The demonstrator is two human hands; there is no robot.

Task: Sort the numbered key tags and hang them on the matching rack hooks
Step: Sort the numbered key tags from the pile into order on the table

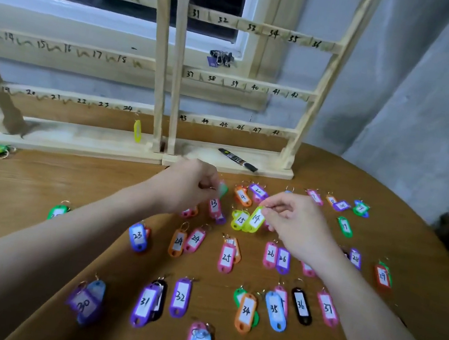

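- Sorting step in hand, by the look of it: both hands busy in the row of low numbers, tags laid out in rough numerical rows across the worktop (38, 187).
- Right hand (297, 225), grip pinching the ring end of the yellow-green tag 14 (256, 219) between thumb and fingertips; tag tilted, lower end touching or just above the worktop (hard to tell which).
- Yellow tag 15 (240, 219) just beside it at 9 o'clock; pink tag 13 (214, 206) further toward 9 o'clock, under the left hand.
- Left hand (188, 184), fingers curled, grip seemingly closed on a small ring with a pale green tag (223, 189) at its fingertips; exact hold partly hidden.
- Both forearms stretched forward from 6 o'clock, wrists low over the tags, hands near each other at the centre.
- Wooden rack (171, 73) upright at 12 o'clock, rails marked with handwritten numbers; a single yellow tag (137, 130) hanging under hook 24, the other hooks in view bare.
- Next move, as a judgement: lift tag 14 clear of its neighbours, carry it toward 10 o'clock to the middle rail of the left frame, slip the ring over the hook by mark 14 (9, 37) (small ring, small hook, so a steady approach needed).
- Marker pen (238, 160) lying on the rack base at 12 o'clock.
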